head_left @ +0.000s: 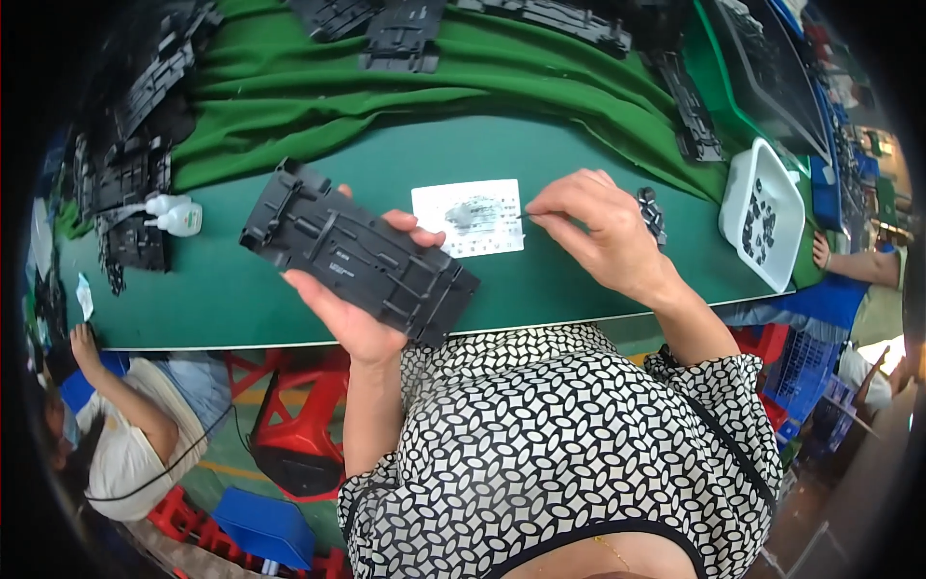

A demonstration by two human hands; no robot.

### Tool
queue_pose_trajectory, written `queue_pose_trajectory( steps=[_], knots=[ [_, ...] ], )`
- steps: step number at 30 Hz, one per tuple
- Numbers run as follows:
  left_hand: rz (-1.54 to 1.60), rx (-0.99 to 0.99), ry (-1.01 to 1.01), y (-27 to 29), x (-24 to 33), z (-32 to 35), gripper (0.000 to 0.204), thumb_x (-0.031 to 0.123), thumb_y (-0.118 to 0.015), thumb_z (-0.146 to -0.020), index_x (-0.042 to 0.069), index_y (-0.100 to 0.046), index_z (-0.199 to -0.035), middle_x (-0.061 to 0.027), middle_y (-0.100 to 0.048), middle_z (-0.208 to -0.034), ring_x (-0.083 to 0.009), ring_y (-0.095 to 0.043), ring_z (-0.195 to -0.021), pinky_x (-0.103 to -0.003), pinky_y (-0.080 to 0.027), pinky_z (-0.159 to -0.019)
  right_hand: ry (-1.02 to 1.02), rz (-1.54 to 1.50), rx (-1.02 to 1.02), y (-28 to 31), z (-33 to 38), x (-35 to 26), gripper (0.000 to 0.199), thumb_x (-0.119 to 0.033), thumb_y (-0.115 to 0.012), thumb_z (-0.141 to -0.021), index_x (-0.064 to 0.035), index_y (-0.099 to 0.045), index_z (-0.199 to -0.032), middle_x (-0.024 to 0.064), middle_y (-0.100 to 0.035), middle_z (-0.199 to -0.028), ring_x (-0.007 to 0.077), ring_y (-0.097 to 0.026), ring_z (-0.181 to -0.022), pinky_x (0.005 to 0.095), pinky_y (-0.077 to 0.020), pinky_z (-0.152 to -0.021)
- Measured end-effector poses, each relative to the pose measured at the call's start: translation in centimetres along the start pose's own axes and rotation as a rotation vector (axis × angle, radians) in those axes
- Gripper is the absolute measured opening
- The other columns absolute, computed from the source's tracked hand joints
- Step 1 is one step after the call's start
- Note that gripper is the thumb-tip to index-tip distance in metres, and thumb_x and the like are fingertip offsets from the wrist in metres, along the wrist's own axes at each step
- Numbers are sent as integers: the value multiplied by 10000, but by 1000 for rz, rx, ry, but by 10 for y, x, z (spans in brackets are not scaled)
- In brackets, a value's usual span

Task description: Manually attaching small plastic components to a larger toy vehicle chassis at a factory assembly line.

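Your left hand point(362, 330) cradles a long black moulded plastic part point(359, 256) from beneath, tilted above the table, its palm and much of its fingers hidden by it; your right hand point(612, 236) pinches narrowly on a thin dark piece point(524, 216) too small to make out, held at the right edge of a white rectangular paper sheet point(502, 196) with a dark smear. The long part's lower right corner overlaps the near edge of the green flat-topped table point(569, 289), where you have little room. Bare surface opens leftward to a small white plastic bottle point(177, 215); on the right, a cluster of small black parts point(652, 215) sits just beyond your wrist, partly hidden. Farther right, a white plastic tub point(788, 188) holds scattered small black pieces point(759, 224). Behind it, a green plastic bin point(709, 72) is dim, its contents unclear. Bunched green cloth point(289, 106) bounds the far side, with black parts point(405, 37) cut off above.
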State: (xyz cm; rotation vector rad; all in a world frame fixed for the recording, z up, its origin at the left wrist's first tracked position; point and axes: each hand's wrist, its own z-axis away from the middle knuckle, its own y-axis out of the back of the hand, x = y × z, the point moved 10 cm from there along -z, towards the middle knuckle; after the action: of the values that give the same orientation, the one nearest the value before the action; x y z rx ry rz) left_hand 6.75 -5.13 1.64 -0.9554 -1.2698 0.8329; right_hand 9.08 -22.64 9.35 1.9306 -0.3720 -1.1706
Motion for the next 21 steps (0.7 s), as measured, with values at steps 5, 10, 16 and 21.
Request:
queue_pose_trajectory(
  steps=[5, 10, 16, 21],
  knots=[
    [83, 43, -15, 1, 3, 2, 789, 718, -294, -838, 175, -244, -1409, -188, -522, -1088, -318, -563, -929, -558, -381, -936, 296, 184, -8, -27, -22, -31, 160, -31, -615, -693, -48, -606, -851, 44, -544, -804, 209, -514, -749, 314, -389, -666],
    [120, 23, -39, 6, 5, 2, 834, 744, -248, -829, 159, -214, -1422, -219, -528, -1119, -354, -565, -985, -434, -484, -804, 392, 255, -70, -42, -25, -42, 169, -77, -603, -689, -52, -601, -856, 40, -538, -817, 192, -509, -765, 315, -387, -663],
    [112, 10, -34, 6, 5, 2, 833, 744, -239, -831, 158, -215, -1422, -218, -524, -1127, -358, -564, -993, -436, -488, -801, 364, 232, -161, -40, -20, -40, 161, -73, -615, -689, -51, -600, -848, 41, -531, -809, 198, -501, -762, 318, -387, -662],
    [143, -5, -27, 5, 4, 2, 832, 744, -237, -831, 157, -215, -1421, -220, -525, -1127, -359, -566, -994, -435, -491, -802, 248, 120, -151, -33, -27, -36, 113, -57, -639, -714, -42, -599, -819, 50, -531, -780, 221, -500, -751, 334, -384, -680]
  ],
)
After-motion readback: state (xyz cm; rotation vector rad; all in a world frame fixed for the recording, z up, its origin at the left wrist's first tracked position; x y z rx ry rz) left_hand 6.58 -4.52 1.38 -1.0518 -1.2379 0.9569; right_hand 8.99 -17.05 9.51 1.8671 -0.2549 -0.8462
